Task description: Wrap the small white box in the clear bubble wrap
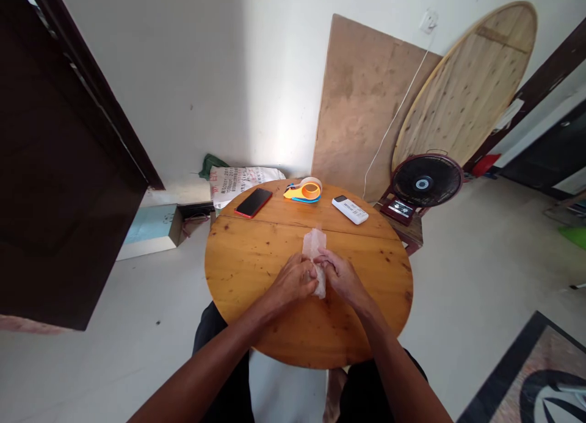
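Wrap (314, 242), crinkled, translucent, pinched by left hand (294, 278) and right hand (342, 278) on round wooden table (378, 255).

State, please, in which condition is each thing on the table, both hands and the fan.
Wrap: rumpled
Left hand: curled, on the wrap
Right hand: curled, touching the wrap
Phone: flat, screen dark
Tape dispenser: loaded with a roll
White device: lying flat
Fan: upright; running or not, unclear

We see soft daylight, brightest on the wall (284, 105) behind the table (247, 246), beside a broad grey shadow. Left of the table, the door (55, 166) sinks nearly black. We notice wide-angle stretching far right of the table; on the table, the translucent wrap (314, 241) looks indistinct.
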`<state>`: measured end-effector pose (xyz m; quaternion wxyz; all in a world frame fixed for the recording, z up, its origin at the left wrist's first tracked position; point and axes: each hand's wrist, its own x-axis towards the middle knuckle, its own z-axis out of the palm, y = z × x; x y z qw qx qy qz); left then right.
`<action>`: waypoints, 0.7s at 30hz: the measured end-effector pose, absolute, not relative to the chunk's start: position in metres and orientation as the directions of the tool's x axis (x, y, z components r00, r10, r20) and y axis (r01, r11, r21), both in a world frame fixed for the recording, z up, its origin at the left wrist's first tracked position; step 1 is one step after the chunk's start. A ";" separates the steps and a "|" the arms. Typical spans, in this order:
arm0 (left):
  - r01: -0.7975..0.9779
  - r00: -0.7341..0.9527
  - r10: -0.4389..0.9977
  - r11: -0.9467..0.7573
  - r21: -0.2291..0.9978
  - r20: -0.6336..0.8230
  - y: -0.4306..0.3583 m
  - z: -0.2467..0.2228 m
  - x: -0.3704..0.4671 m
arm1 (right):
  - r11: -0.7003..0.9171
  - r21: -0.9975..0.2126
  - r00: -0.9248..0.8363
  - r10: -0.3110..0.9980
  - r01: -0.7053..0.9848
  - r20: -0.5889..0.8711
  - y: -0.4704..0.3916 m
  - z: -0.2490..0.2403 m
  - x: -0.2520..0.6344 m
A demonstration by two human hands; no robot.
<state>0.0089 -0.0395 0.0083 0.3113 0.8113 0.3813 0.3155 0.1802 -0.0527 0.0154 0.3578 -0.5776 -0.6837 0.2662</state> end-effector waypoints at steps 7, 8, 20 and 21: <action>0.429 0.598 0.715 -0.668 0.608 0.363 -0.036 0.015 0.007 | 0.200 -0.792 -0.088 0.979 0.577 0.183 -0.046 0.007 0.184; 0.421 0.622 0.695 -0.685 0.595 0.361 -0.035 0.015 0.006 | 0.195 -0.797 -0.092 0.980 0.572 0.174 -0.044 0.006 0.185; 0.425 0.646 0.717 -0.622 0.657 0.261 -0.028 0.013 0.006 | 0.111 -0.893 -0.120 0.991 0.436 0.065 0.007 -0.008 0.195; 0.429 0.644 0.720 -0.618 0.659 0.257 -0.029 0.013 0.007 | 0.106 -0.904 -0.121 0.991 0.414 0.060 0.009 -0.008 0.196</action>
